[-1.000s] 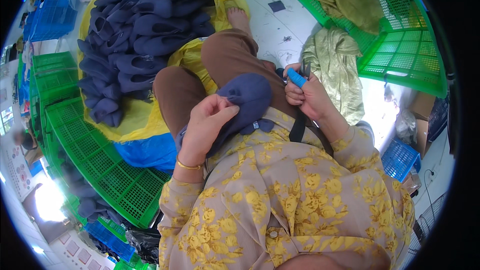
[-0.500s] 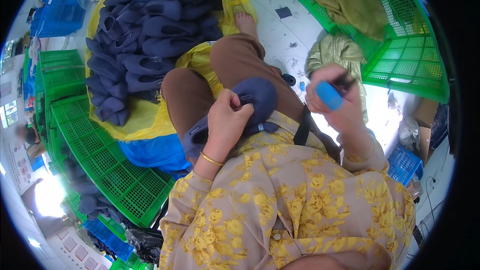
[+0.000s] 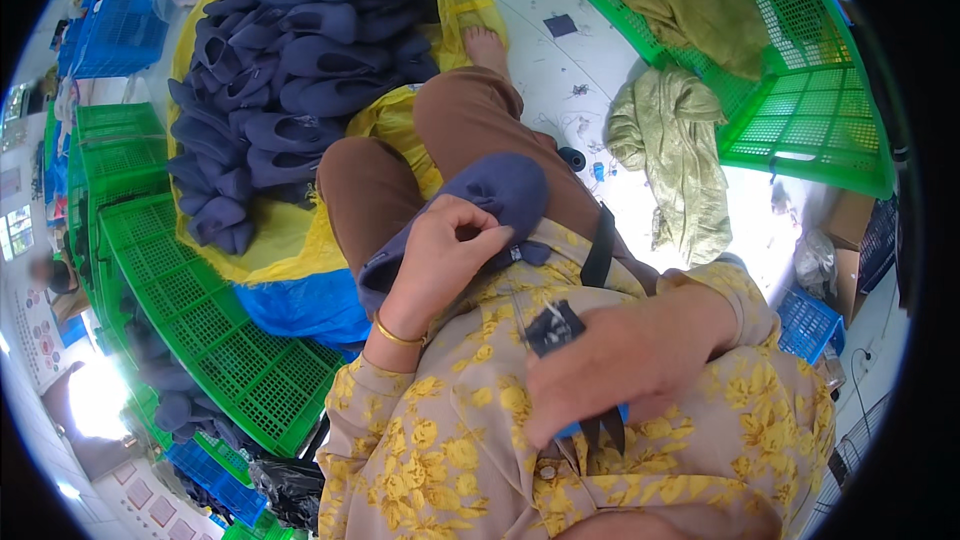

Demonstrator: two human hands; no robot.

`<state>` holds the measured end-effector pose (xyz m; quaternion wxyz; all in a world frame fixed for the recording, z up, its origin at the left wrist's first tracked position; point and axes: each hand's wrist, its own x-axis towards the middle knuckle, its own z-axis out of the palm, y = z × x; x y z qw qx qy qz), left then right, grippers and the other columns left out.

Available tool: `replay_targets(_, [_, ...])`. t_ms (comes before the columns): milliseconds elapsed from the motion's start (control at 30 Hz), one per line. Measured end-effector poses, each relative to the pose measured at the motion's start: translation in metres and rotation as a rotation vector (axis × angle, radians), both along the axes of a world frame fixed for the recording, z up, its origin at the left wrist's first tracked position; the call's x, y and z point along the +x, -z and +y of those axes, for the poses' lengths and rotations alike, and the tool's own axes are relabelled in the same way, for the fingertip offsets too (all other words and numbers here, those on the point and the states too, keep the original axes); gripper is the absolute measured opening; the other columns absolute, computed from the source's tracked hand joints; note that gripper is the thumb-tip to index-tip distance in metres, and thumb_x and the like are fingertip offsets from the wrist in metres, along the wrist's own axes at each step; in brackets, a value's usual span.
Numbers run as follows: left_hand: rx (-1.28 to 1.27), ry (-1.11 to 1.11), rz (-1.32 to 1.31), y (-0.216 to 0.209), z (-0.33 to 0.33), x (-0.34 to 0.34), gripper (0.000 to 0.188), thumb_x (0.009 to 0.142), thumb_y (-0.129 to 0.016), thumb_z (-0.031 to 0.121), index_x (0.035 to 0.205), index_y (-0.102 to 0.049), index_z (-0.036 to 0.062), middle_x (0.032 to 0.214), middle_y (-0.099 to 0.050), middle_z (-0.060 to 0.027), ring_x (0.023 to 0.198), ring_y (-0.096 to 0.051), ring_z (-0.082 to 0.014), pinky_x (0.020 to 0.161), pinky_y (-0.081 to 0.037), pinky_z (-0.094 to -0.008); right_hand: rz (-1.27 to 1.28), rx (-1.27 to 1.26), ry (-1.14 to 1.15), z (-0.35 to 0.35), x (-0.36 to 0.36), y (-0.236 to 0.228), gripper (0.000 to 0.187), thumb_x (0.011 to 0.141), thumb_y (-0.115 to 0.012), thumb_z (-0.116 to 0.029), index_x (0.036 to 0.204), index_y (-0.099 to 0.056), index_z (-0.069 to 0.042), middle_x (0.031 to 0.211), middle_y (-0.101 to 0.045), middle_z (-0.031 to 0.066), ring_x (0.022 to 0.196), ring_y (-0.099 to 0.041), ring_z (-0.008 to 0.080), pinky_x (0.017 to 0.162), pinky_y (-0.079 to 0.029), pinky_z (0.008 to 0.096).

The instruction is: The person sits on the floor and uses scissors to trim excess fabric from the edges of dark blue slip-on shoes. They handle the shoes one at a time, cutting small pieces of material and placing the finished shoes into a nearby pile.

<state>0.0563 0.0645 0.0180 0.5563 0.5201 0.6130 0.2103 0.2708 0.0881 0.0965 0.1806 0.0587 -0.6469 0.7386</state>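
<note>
A dark blue fabric slipper [image 3: 515, 185] lies across my lap, with its rounded toe to the upper right. My left hand [image 3: 440, 255] pinches its upper, thumb and forefinger together, and a small tag [image 3: 518, 254] shows at its edge. Over my belly, my right hand [image 3: 625, 360] is smeared by motion and looks curled. A dark square scrap [image 3: 555, 328] with loose threads shows at its knuckles. Two dark pointed strips [image 3: 605, 430] and a bit of blue stick out below it; what they belong to is hidden.
Similar slippers [image 3: 320, 60] are heaped on a yellow sack [image 3: 270, 258] at the far left. Green crates [image 3: 225, 310] stand at my left, and a larger green crate [image 3: 815, 135] at the upper right. An olive cloth [image 3: 680, 140] and a thread spool [image 3: 571, 158] lie on the floor.
My right hand has come down and left from beside my knee to my belly. The dark scrap now shows there. My left hand keeps its pinch on the slipper, slightly shifted.
</note>
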Motion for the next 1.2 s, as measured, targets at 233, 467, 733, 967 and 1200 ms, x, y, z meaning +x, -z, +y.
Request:
replay_targets(233, [-0.048,-0.123,-0.291,-0.003,-0.012,-0.014,0.007,0.086,-0.064,0.000,0.092,-0.065,-0.0016,0.093,-0.062,-0.0023,0.082,-0.057,-0.0088,0.076,-0.047,-0.0226,-0.474,0.237,0.717,0.003,-0.015,0.078,0.030,0.081,-0.056,0.001,0.108,-0.064,-0.009,0.095,-0.065,0.0116,0.090,-0.064,0.0307,0.079,-0.050,0.0357])
replay_targets(467, [-0.085,-0.190,-0.303,-0.003,-0.011,-0.018,0.003,0.090,-0.062,0.000,0.091,-0.064,0.0020,0.086,-0.058,0.0051,0.080,-0.051,-0.0023,0.073,-0.042,-0.0173,-0.604,0.349,0.652,0.011,-0.017,0.099,0.031,0.076,-0.055,0.002,0.104,-0.063,-0.008,0.089,-0.062,0.0115,0.085,-0.062,0.0319,0.074,-0.048,0.0387])
replay_targets(733, [0.051,-0.059,-0.151,0.006,-0.010,-0.016,0.003,0.084,-0.066,0.000,0.087,-0.065,-0.0001,0.080,-0.058,0.0011,0.072,-0.051,-0.0052,0.063,-0.041,-0.0203,-0.602,0.285,0.770,0.009,-0.021,0.107,0.020,0.078,-0.060,-0.003,0.098,-0.062,-0.006,0.086,-0.060,0.0103,0.082,-0.060,0.0307,0.070,-0.047,0.0375])
replay_targets(967, [0.015,-0.158,-0.186,0.013,-0.005,-0.014,0.001,0.087,-0.065,0.001,0.088,-0.065,0.0008,0.083,-0.060,0.0052,0.076,-0.050,-0.0021,0.070,-0.041,-0.0173,-0.641,0.332,0.674,0.015,-0.020,0.103,0.021,0.075,-0.062,-0.007,0.096,-0.062,-0.007,0.085,-0.058,0.0105,0.081,-0.059,0.0334,0.071,-0.047,0.0410])
replay_targets(1200, [0.018,-0.174,-0.171,0.008,-0.003,-0.011,0.004,0.085,-0.066,0.002,0.088,-0.066,0.0002,0.079,-0.060,0.0006,0.070,-0.052,-0.0059,0.065,-0.042,-0.0198,-0.359,0.100,1.076,0.005,-0.035,0.111,0.010,0.089,-0.062,-0.009,0.097,-0.063,-0.004,0.094,-0.065,0.0062,0.081,-0.060,0.0199,0.067,-0.048,0.0327])
